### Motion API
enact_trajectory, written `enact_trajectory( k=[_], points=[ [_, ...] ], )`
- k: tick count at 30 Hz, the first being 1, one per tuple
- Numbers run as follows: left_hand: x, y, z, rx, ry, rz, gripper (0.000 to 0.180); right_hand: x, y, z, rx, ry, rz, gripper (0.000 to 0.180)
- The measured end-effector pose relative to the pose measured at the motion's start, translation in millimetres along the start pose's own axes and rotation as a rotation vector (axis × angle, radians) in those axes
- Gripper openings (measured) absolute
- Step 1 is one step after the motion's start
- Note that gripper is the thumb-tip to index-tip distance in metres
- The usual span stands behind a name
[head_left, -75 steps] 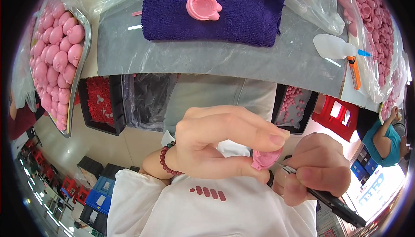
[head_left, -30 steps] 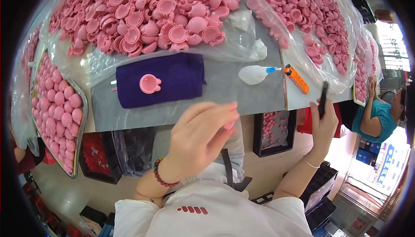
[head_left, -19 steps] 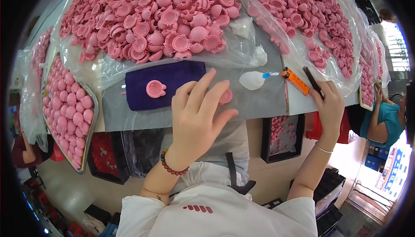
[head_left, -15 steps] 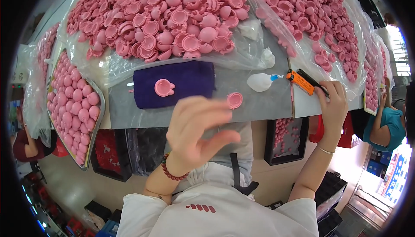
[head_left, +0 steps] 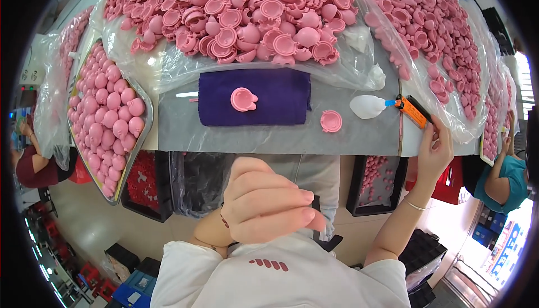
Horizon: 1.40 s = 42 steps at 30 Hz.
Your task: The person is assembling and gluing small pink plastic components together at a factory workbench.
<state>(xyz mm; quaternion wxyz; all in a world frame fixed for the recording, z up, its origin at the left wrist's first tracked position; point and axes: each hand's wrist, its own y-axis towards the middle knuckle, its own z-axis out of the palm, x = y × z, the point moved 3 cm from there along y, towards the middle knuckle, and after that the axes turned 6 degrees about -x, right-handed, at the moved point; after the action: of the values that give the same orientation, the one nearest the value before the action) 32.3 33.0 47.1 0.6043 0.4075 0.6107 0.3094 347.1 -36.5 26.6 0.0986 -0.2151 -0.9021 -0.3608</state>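
My left hand (head_left: 269, 201) is in front of my body, off the near table edge, fingers curled over the palm and nothing visible in them. My right hand (head_left: 438, 148) reaches to the table on the right, its fingertips closed on the near end of a slim orange-and-black object (head_left: 413, 111) whose kind I cannot make out. Beside that lies a white squeeze bottle (head_left: 368, 107) with a blue nozzle. A pink round half-shell (head_left: 243, 99) with small knobs rests on a folded purple cloth (head_left: 281, 111). Another pink half-shell (head_left: 331, 121) lies on the grey tabletop, between cloth and bottle.
Large heaps of pink shells (head_left: 241, 21) lie on clear plastic sheeting at the back. A tray (head_left: 147, 118) of pink balls stands at left. Black crates (head_left: 355, 195) sit below the table. Other people are at both sides, one in a teal top (head_left: 499, 176).
My left hand has drawn back from the table toward my body, and its spread fingers have curled in. The view has shifted, so the table things sit further right. My right hand stays by the orange-and-black object.
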Motion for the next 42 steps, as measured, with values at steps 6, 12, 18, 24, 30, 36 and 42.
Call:
enact_trajectory(
  k=[6,12,18,24,30,36,42],
  points=[
    [20.1,-9.0,-14.4,0.05,-0.17,-0.144,0.023,27.5,-22.7,-3.1,-0.155,0.526,0.17,0.024],
    [36.5,-13.1,-37.2,-0.098,0.05,-0.418,0.012,93.5,-15.4,22.2,0.032,0.736,0.079,0.049],
    [59.0,15.4,-30.8,0.116,0.578,-0.387,0.039,102.7,-20.8,44.1,0.201,0.507,0.171,0.036],
    [70.5,2.3,-31.9,0.248,0.691,-0.362,0.044,92.9,-30.1,47.3,0.174,0.653,0.246,0.022],
    [46.6,2.3,-36.2,0.045,0.479,-0.213,0.034,98.7,-30.0,44.1,0.144,0.774,0.337,0.02],
    [21.5,3.1,-25.4,0.114,0.231,-0.192,0.033,97.5,-31.3,45.1,0.139,0.824,0.397,0.019],
    [11.7,-0.4,-25.6,0.127,0.149,-0.186,0.034,97.5,-31.1,45.0,0.148,0.815,0.365,0.02]
  ],
)
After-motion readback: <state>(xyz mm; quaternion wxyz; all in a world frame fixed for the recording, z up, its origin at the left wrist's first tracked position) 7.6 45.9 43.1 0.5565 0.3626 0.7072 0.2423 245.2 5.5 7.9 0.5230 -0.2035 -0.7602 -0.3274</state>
